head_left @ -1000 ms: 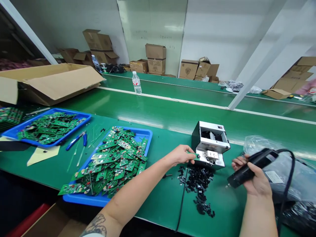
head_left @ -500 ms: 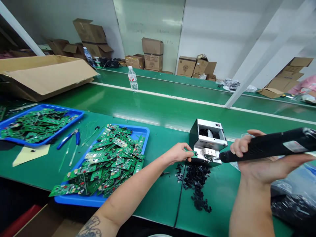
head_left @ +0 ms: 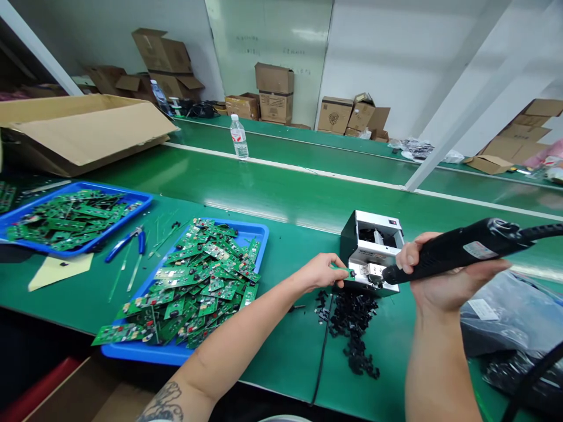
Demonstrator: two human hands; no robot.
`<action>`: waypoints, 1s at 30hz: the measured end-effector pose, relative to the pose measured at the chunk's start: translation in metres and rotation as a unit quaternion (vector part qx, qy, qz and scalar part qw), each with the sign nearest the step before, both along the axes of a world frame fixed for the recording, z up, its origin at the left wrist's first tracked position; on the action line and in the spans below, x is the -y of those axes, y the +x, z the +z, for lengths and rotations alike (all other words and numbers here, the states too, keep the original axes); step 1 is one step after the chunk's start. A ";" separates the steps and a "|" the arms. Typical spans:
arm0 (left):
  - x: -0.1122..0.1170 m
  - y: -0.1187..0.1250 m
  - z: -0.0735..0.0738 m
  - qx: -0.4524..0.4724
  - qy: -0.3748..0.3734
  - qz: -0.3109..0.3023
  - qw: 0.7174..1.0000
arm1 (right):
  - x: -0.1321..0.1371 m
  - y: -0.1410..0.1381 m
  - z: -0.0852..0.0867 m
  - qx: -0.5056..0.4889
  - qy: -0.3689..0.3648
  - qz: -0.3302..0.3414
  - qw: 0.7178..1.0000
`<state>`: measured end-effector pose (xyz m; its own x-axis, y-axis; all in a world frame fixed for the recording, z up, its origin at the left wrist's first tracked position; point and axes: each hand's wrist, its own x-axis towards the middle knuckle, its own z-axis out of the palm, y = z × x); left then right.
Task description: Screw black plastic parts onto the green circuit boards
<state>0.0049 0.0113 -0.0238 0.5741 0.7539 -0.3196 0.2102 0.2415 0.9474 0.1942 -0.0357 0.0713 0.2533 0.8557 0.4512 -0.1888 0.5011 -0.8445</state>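
While a shallow blue tray (head_left: 112, 228) of green circuit boards (head_left: 73, 220) sits farthest to the left of the left hand (head_left: 325, 271), blue-handled pliers (head_left: 141, 240) lie nearer that hand, followed by a second blue tray (head_left: 145, 353) with a heap of boards (head_left: 211, 275) beside the forearm. Thumb and fingers of the left hand pinch a small circuit board (head_left: 350, 273) at the near left of a screw feeder (head_left: 376, 255); whether the two touch cannot be told. That board should be light, stiff and rather fragile, best taken by its edges. Just below and right of this hand, loose black plastic pieces (head_left: 352, 316) are spread on the green desk (head_left: 285, 363). The right hand (head_left: 444, 287) has its fingers curled round a black electric screwdriver (head_left: 457, 249), thumb stretched along its underside, the nose beside the feeder. This tool is probably heavier, firm and smooth, best gripped round its barrel, with the cord (head_left: 543, 230) adding some pull. A clear plastic bag (head_left: 505, 310) lies right of the right wrist.
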 end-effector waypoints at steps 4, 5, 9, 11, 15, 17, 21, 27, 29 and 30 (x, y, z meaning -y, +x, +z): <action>0.000 0.001 0.002 -0.009 0.000 0.004 1.000 | 0.001 0.001 -0.002 0.010 0.002 0.015 1.000; 0.000 0.001 0.003 -0.011 -0.002 0.005 1.000 | 0.001 0.001 -0.003 0.013 0.002 0.021 1.000; 0.000 0.003 0.003 -0.011 0.002 0.005 1.000 | -0.001 0.000 -0.001 0.022 -0.007 0.042 0.999; 0.000 0.003 0.003 -0.011 0.012 0.003 1.000 | -0.004 0.000 0.001 0.021 -0.020 0.051 0.998; 0.001 0.002 0.002 -0.008 0.022 -0.002 1.000 | -0.012 0.001 0.006 0.011 -0.054 0.049 0.997; 0.001 0.002 0.001 -0.010 0.025 -0.001 1.000 | -0.013 0.002 0.007 0.008 -0.061 0.046 0.997; 0.001 0.003 -0.001 -0.017 0.039 -0.007 0.999 | -0.012 0.004 0.007 0.010 -0.060 0.044 0.997; 0.001 0.004 -0.002 -0.032 0.049 -0.003 0.998 | -0.003 0.002 0.004 0.020 -0.064 0.063 0.996; 0.001 0.005 -0.001 -0.036 0.047 -0.004 0.998 | 0.000 -0.003 0.009 0.014 -0.048 0.065 0.997; 0.002 0.005 0.000 -0.037 0.046 -0.004 0.998 | 0.002 -0.007 0.013 0.008 -0.037 0.061 0.997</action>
